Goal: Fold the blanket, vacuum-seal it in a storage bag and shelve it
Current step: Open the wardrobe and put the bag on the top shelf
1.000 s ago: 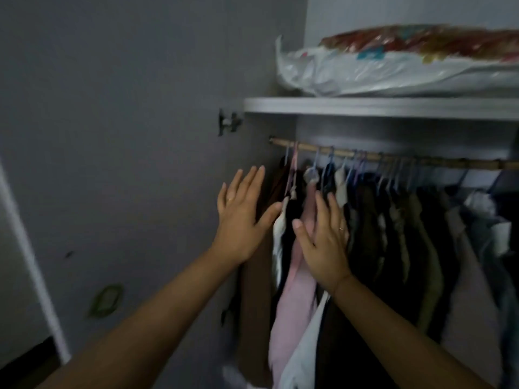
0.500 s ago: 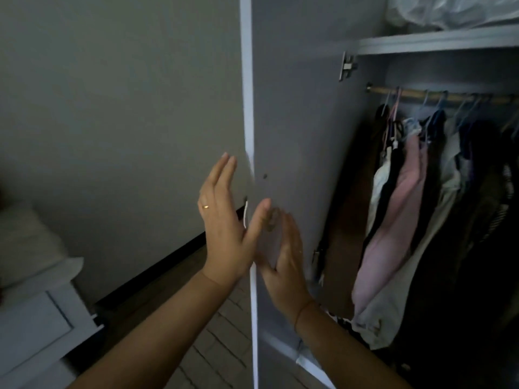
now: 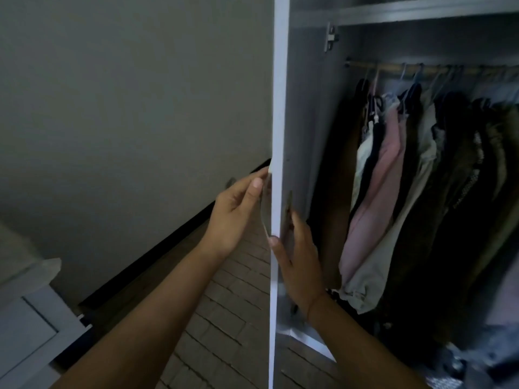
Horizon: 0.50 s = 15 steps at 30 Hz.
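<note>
While the left hand (image 3: 238, 211) grips the wardrobe door (image 3: 279, 108) from outside and the right hand (image 3: 300, 256) lies flat-fingered on its inner face, closing could nip that thumb or trap the hanging clothes (image 3: 393, 164) at three o'clock. The shelf (image 3: 421, 9) sits at one o'clock; the blanket is out of view. Brick-patterned floor (image 3: 238, 318) lies at six, a white cabinet (image 3: 28, 318) at eight.

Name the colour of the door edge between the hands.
The door edge is white; the head view shows it best.
</note>
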Each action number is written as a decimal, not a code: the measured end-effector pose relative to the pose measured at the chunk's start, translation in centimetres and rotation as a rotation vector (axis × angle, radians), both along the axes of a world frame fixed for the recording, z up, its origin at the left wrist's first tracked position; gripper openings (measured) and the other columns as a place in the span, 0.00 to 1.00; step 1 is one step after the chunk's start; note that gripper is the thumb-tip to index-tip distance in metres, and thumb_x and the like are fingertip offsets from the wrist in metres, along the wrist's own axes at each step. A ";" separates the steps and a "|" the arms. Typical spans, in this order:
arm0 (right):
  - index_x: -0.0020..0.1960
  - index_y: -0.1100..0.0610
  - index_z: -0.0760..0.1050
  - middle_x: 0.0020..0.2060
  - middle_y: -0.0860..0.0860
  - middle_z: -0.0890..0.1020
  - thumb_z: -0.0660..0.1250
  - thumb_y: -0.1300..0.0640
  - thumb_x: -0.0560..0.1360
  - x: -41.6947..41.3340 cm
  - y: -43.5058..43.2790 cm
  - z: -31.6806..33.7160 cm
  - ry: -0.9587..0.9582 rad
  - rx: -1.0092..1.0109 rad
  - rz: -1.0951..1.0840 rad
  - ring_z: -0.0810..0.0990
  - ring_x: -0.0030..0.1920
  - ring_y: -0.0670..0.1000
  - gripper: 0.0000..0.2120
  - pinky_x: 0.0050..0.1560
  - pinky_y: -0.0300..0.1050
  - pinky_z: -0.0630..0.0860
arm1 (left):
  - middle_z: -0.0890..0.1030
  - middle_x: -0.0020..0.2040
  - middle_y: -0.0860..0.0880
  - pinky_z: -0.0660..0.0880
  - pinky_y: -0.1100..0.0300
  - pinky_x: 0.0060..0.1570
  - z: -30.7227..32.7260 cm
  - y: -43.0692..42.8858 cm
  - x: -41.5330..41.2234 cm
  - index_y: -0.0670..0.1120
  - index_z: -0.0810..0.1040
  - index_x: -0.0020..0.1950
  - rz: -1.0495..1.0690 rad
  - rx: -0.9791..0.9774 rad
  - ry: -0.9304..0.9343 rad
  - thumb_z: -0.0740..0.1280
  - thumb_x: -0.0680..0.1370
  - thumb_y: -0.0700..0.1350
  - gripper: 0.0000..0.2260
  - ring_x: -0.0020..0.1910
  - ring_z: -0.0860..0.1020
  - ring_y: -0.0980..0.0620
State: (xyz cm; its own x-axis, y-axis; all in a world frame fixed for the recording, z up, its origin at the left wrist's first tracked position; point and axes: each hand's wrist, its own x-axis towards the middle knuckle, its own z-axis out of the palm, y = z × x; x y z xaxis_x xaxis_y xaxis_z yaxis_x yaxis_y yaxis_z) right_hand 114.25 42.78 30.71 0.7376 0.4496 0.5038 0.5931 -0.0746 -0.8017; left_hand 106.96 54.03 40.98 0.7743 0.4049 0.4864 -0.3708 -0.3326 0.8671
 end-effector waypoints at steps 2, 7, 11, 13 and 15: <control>0.75 0.46 0.58 0.70 0.46 0.69 0.56 0.35 0.76 0.1 -2.3 -0.8 0.048 0.075 -0.005 0.68 0.69 0.39 0.31 0.68 0.38 0.69 | 0.81 0.62 0.52 0.75 0.61 0.61 -0.1 -2.0 0.9 0.41 0.74 0.69 -0.052 -0.033 -0.039 0.60 0.82 0.42 0.16 0.63 0.78 0.56; 0.70 0.38 0.64 0.65 0.45 0.75 0.53 0.36 0.78 2.0 -8.8 -3.2 0.219 0.167 -0.172 0.74 0.65 0.44 0.22 0.66 0.52 0.74 | 0.82 0.60 0.46 0.75 0.60 0.62 -0.8 -8.0 5.3 0.36 0.74 0.67 -0.177 -0.108 -0.051 0.64 0.79 0.34 0.16 0.60 0.80 0.53; 0.59 0.36 0.68 0.55 0.38 0.78 0.54 0.44 0.82 5.4 -13.9 -3.3 0.240 0.149 -0.321 0.79 0.57 0.44 0.08 0.60 0.50 0.78 | 0.86 0.46 0.54 0.78 0.63 0.54 -0.2 -13.0 10.1 0.43 0.79 0.61 -0.226 -0.128 0.004 0.69 0.75 0.32 0.16 0.50 0.83 0.55; 0.54 0.40 0.71 0.47 0.39 0.78 0.52 0.37 0.78 7.4 -16.2 -2.7 0.215 0.149 -0.377 0.79 0.49 0.41 0.13 0.51 0.42 0.79 | 0.86 0.46 0.52 0.79 0.59 0.55 0.0 -15.0 12.7 0.47 0.82 0.56 -0.238 -0.108 0.038 0.71 0.74 0.34 0.13 0.50 0.83 0.52; 0.49 0.49 0.74 0.40 0.42 0.77 0.55 0.37 0.79 9.7 -18.2 -2.3 0.209 0.185 -0.411 0.77 0.41 0.39 0.17 0.43 0.32 0.73 | 0.86 0.45 0.52 0.79 0.58 0.56 0.2 -16.8 15.3 0.50 0.84 0.52 -0.247 -0.103 0.067 0.71 0.74 0.35 0.12 0.49 0.83 0.53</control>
